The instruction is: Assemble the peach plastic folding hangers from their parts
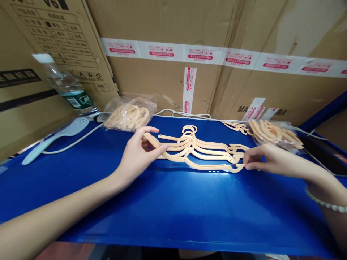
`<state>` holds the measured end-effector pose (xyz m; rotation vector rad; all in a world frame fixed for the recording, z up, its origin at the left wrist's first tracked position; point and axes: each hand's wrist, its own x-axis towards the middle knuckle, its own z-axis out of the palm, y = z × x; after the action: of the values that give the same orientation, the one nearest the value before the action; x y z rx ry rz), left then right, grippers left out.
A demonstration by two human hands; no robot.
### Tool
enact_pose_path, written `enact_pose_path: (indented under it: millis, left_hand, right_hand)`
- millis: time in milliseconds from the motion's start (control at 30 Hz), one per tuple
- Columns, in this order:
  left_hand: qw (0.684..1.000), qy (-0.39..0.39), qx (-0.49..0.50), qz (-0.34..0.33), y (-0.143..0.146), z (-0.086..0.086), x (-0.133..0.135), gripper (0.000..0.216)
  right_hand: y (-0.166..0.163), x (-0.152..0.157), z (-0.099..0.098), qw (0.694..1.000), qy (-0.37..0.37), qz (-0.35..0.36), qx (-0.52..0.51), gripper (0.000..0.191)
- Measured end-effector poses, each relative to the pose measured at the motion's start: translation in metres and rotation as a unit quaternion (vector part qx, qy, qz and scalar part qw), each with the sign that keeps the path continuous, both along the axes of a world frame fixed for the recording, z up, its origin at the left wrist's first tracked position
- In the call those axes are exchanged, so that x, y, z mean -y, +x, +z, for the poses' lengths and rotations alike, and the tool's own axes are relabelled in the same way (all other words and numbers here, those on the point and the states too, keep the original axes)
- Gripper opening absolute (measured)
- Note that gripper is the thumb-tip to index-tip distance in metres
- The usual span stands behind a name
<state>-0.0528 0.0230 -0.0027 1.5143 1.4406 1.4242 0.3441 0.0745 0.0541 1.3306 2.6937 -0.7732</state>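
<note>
A small stack of peach plastic hangers (200, 150) lies across the middle of the blue shelf (168, 209), hooks pointing away from me. My left hand (139, 151) pinches the left end of the stack between thumb and fingers. My right hand (261, 157) pinches the right tip of the nearest hanger. Both hands rest low over the shelf.
A clear bag of hangers (128, 115) sits at the back left, another open bag with loose hangers (273, 133) at the back right. A water bottle (67, 88), a pale hairbrush (54, 139) and a white cable (81, 139) lie left. Cardboard boxes (206, 54) wall the back.
</note>
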Motion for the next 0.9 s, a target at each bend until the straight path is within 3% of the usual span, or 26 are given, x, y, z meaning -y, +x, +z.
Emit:
enact_pose_path:
  millis: [133,233,333,500,633,900]
  left_hand:
    - [0.983,0.049,-0.178,0.015,-0.006,0.0,-0.003,0.019]
    - [0.926,0.093,-0.365,-0.031,-0.009,-0.002,-0.006,0.026]
    - [0.861,0.183,-0.469,-0.065,-0.008,-0.004,-0.004,0.02]
    - [0.793,0.282,-0.519,-0.147,-0.001,-0.007,0.002,0.021]
    - [0.744,0.325,-0.567,-0.14,-0.004,-0.012,-0.001,0.029]
    - [0.709,0.351,-0.603,-0.107,-0.007,-0.025,-0.013,0.032]
  right_hand:
    - [0.002,-0.003,-0.003,1.0,0.016,-0.01,0.005,0.032]
    - [0.003,-0.004,-0.004,0.999,0.037,-0.024,0.009,0.03]
    - [0.003,-0.006,-0.007,0.998,0.042,-0.042,0.015,0.027]
    - [0.001,-0.007,-0.011,0.995,0.05,-0.073,0.039,0.022]
    - [0.003,-0.008,-0.012,0.991,0.072,-0.094,0.065,0.02]
    - [0.013,-0.018,-0.019,0.973,0.151,-0.127,0.117,0.022]
